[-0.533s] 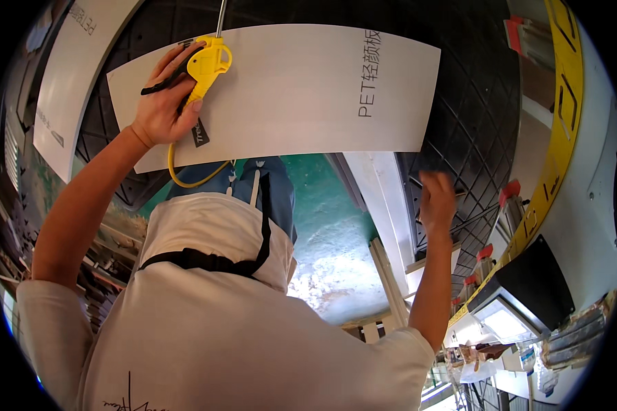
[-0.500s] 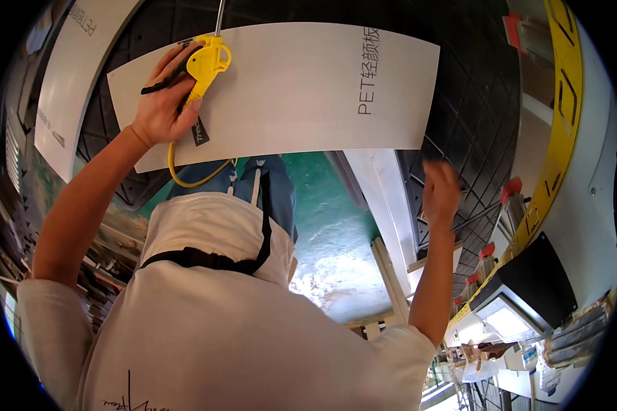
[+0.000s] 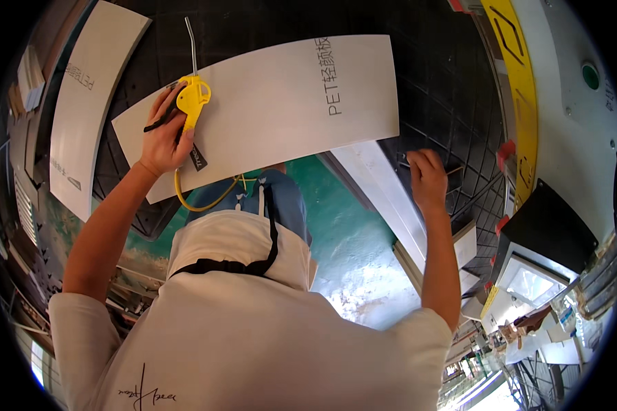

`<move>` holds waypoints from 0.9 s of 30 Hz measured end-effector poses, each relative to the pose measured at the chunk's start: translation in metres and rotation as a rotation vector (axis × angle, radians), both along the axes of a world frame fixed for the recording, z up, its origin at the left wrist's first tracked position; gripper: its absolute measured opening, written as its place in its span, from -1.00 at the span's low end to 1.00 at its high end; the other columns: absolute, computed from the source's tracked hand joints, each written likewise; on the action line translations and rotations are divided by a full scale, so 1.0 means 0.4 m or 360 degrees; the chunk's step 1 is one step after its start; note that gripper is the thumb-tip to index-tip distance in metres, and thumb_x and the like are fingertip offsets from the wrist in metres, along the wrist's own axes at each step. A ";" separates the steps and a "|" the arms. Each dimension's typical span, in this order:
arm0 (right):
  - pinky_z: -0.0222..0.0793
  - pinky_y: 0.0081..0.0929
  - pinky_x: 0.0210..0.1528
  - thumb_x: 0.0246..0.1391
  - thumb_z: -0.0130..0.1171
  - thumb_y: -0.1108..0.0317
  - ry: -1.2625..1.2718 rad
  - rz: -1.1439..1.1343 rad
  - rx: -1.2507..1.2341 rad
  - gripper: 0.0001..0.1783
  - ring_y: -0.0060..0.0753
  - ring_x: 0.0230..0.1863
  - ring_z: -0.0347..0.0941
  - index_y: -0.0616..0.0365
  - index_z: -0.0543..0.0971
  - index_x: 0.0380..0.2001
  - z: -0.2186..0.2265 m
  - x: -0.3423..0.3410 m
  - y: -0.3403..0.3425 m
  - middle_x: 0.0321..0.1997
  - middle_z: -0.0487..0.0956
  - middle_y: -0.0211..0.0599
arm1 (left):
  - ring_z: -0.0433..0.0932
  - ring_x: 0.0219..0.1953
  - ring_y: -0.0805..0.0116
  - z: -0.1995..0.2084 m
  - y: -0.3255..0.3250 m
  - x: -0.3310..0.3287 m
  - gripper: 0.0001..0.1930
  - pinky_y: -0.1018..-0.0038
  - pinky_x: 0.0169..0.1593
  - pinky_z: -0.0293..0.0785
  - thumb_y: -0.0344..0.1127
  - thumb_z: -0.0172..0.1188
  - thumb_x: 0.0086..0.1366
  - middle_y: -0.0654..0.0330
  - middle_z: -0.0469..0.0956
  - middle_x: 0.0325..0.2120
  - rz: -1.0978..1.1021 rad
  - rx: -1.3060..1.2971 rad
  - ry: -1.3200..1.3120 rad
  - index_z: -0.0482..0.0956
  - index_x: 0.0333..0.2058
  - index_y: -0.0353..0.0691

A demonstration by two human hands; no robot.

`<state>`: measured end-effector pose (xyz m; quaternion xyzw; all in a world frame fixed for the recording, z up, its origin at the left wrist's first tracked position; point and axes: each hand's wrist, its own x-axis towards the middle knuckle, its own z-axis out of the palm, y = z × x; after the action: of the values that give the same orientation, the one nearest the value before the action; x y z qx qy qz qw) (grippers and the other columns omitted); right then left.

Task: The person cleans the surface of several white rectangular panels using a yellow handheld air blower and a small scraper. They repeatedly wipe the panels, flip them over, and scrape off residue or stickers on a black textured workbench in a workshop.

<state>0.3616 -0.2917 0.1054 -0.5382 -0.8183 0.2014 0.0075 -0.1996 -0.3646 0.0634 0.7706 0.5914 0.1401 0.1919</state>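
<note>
A yellow air blow gun (image 3: 193, 96) with a black lever and a thin metal nozzle is gripped in my left hand (image 3: 163, 147). A yellow hose (image 3: 206, 207) loops down from its handle toward my waist. Beneath the gun lies a long white panel (image 3: 281, 103) with dark printing and a small black label, its near edge in front of my body. My right hand (image 3: 429, 181) is raised beyond the panel's right end, apart from it. Its fingers are curled together, and whatever they may pinch is too small to tell.
Another white panel (image 3: 92, 103) lies at the left on the dark grooved work surface (image 3: 267, 24). A yellow slotted rail (image 3: 514, 96) with red blocks runs along the right. Beside it is a black-sided box (image 3: 548, 226). A pale metal beam (image 3: 384, 188) stands over the green floor (image 3: 336, 212).
The whole view has shifted, showing more of the nozzle and the left panel. My left hand keeps the blow gun over the panel. My right hand's fingers look more curled and less blurred.
</note>
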 end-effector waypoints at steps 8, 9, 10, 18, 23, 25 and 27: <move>0.52 -0.16 -0.06 0.17 0.24 0.52 0.0495 0.0177 0.0621 -0.87 -0.02 -0.12 0.54 0.09 0.65 -0.22 -0.170 -0.229 0.378 -0.19 0.58 -0.23 | 0.27 0.44 -0.15 0.020 0.023 0.011 -0.62 -0.06 0.52 0.05 -0.17 0.03 0.29 -0.18 0.65 -0.14 -0.0074 0.0026 -0.0040 0.67 -0.26 -0.40; 0.51 -0.14 -0.07 0.20 0.23 0.45 0.0539 0.0204 0.0744 -0.92 -0.03 -0.13 0.53 0.09 0.66 -0.24 -0.174 -0.255 0.455 -0.22 0.58 -0.25 | 0.27 0.44 -0.15 0.023 0.025 0.011 -0.62 -0.06 0.52 0.05 -0.17 0.03 0.29 -0.18 0.65 -0.14 -0.0084 0.0019 -0.0021 0.67 -0.26 -0.40; 0.51 -0.15 -0.08 0.23 0.24 0.39 0.0626 0.0197 0.0728 -0.93 -0.04 -0.13 0.54 0.09 0.67 -0.27 -0.178 -0.274 0.510 -0.25 0.60 -0.27 | 0.27 0.44 -0.15 0.022 0.027 0.010 -0.62 -0.06 0.52 0.05 -0.17 0.03 0.29 -0.17 0.65 -0.14 -0.0071 -0.0012 0.0009 0.67 -0.24 -0.40; 0.54 -0.20 -0.11 0.14 0.27 0.47 0.0693 0.0143 0.0712 -0.83 -0.09 -0.12 0.56 -0.01 0.66 -0.19 -0.167 -0.420 0.446 -0.20 0.59 -0.32 | 0.26 0.43 -0.17 0.032 0.025 0.006 -0.60 -0.07 0.50 0.06 -0.15 0.01 0.33 -0.18 0.65 -0.14 0.0023 0.0031 0.0010 0.66 -0.18 -0.39; 0.52 -0.22 -0.16 0.07 0.28 0.45 0.0808 0.0407 0.0669 -0.83 -0.20 -0.23 0.52 0.02 0.63 -0.23 -0.169 -0.604 0.315 -0.34 0.48 -0.30 | 0.28 0.42 -0.14 0.032 0.025 0.005 -0.60 -0.04 0.49 0.08 -0.12 0.02 0.33 -0.17 0.64 -0.03 0.0003 0.0009 -0.0026 0.66 -0.20 -0.37; 0.52 -0.20 -0.18 0.13 0.27 0.42 0.0484 0.0212 0.0880 -0.91 -0.18 -0.26 0.53 0.03 0.63 -0.27 -0.187 -0.554 0.392 -0.38 0.50 -0.28 | 0.28 0.42 -0.13 0.027 0.021 0.000 -0.61 -0.04 0.49 0.09 -0.13 0.03 0.32 -0.16 0.64 -0.02 0.0034 0.0024 -0.0034 0.66 -0.20 -0.36; 0.53 -0.15 -0.23 0.17 0.27 0.38 0.0242 -0.0241 0.1089 -0.95 -0.10 -0.29 0.57 0.07 0.65 -0.30 -0.211 -0.394 0.498 -0.36 0.58 -0.20 | 0.29 0.42 -0.12 0.033 0.029 0.005 -0.61 -0.03 0.49 0.10 -0.12 0.06 0.29 -0.18 0.61 0.03 -0.0001 -0.0007 -0.0044 0.67 -0.20 -0.35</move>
<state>0.2039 -0.0927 0.0210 -0.5470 -0.7934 -0.0459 0.2631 -0.1977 -0.3530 0.0767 0.7683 0.5889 0.1493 0.2018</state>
